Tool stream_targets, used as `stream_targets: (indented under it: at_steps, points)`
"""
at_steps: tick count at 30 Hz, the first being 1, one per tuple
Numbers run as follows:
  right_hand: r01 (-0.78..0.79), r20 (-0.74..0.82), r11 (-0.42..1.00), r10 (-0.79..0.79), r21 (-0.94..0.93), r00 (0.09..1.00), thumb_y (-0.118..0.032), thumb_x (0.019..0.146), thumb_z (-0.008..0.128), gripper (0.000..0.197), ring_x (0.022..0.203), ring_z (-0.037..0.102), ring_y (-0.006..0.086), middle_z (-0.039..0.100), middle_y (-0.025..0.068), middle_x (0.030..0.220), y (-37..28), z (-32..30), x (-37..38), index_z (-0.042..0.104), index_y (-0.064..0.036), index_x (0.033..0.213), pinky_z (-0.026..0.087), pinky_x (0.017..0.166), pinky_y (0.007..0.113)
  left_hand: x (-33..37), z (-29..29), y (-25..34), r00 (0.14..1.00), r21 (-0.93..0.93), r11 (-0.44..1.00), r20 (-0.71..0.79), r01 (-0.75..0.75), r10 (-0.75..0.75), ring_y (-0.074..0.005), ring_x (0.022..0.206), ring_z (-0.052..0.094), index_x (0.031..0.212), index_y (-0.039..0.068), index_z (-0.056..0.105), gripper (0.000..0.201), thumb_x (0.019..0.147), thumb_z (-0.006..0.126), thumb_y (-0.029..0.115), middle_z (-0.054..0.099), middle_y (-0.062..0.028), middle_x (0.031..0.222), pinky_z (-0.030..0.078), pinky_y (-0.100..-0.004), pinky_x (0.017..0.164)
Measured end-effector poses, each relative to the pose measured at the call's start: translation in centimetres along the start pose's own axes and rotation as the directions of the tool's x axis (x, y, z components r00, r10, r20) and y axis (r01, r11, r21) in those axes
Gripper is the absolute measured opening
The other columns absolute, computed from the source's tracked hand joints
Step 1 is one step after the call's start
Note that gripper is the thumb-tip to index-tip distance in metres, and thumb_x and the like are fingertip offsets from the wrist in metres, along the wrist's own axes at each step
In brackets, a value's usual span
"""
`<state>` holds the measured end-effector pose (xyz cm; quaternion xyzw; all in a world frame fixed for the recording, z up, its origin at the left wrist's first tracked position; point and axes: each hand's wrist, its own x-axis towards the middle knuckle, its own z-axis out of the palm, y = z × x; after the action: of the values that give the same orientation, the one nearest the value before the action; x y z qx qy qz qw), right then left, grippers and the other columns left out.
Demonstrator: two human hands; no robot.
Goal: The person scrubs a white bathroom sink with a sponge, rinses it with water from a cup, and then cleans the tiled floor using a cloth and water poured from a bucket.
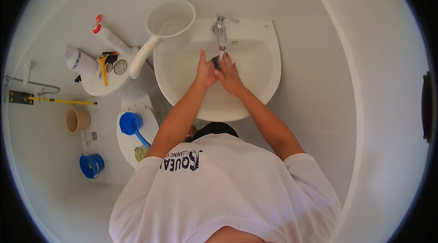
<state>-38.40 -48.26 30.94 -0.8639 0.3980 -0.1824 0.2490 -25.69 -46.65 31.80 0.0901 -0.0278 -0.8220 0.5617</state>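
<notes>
Both my hands are over the white washbasin (182,89), just below the chrome tap (221,33), and water runs from the spout. A small dark green pad (215,63), which looks like a scouring pad, sits between my hands. Its full shape is hidden by the fingers. My left hand (206,72) is turned palm inward with the thumb stretched up, open beside the pad. The thumb side of my right hand (231,77) presses on the pad, with its fingers reaching into the water stream.
Left of the basin, a white dipper (153,42) rests by the rim. White bottles (112,40), a yellow-handled tool (103,70) and round drain covers (120,67) stand on the toilet tank (98,89). A blue dipper (131,123) lies on the toilet lid; buckets (91,166) stand beyond.
</notes>
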Motion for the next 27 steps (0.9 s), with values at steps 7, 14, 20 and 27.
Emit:
stream_targets:
  at_steps: [7, 14, 20, 27]
  points:
    - [-0.033, -0.14, 0.999, 0.027, -0.039, 0.99, -0.039, 0.086, 0.042, 0.059, 0.127, 0.019, 0.0358, 0.021, 0.022, 0.137, -1.0, 0.4, 0.0, 0.027, -0.0034, 0.131, 0.017, 0.099, 0.053, 0.2, 1.4, 0.3, 0.991, 0.1, 0.994, -0.122, -0.032, 0.044, -0.0197, 0.097, 0.052, 0.118, 0.002, 0.042, 0.079, 0.078, 0.028, 0.069, 0.053, -0.0069, 0.11, 0.04, -0.0324, 0.085]
    - [-0.474, 0.15, 0.382, 0.632, 0.793, 0.761, -0.029, 0.091, 0.04, 0.033, 0.071, 0.058, 0.02, 0.059, 0.0115, 0.081, 4.9, 1.6, 3.0, 0.052, -0.0002, 0.101, 0.048, 0.065, 0.032, 1.8, -2.0, -0.8, 0.913, 0.702, 0.703, -0.355, 0.117, 0.202, -0.015, 0.082, 0.056, 0.11, 0.004, 0.046, 0.038, 0.093, 0.034, 0.036, 0.057, -0.0097, 0.098, 0.047, -0.0248, 0.064]
    - [-0.367, 0.45, -0.264, 0.442, 0.892, 0.776, -0.038, 0.093, 0.03, 0.041, 0.073, 0.059, 0.0223, 0.059, 0.0106, 0.087, 6.0, 2.0, 2.5, 0.051, -0.0043, 0.103, 0.051, 0.067, 0.039, 1.4, -2.6, 0.7, 0.966, 0.567, 0.821, -0.243, 0.069, 0.086, -0.0169, 0.08, 0.057, 0.11, -0.001, 0.046, 0.045, 0.093, 0.031, 0.038, 0.057, -0.0134, 0.1, 0.049, -0.0274, 0.071]
    - [-0.338, 0.491, -0.373, 0.474, 0.864, 0.731, -0.045, 0.092, 0.027, 0.047, 0.081, 0.059, 0.0238, 0.056, 0.0103, 0.099, 3.4, -0.6, 2.1, 0.047, -0.0071, 0.112, 0.05, 0.069, 0.045, 0.3, 1.3, 0.7, 0.985, 0.258, 0.965, -0.17, 0.055, -0.011, -0.0228, 0.089, 0.056, 0.118, -0.004, 0.041, 0.049, 0.092, 0.032, 0.038, 0.051, -0.0184, 0.11, 0.049, -0.0296, 0.076]
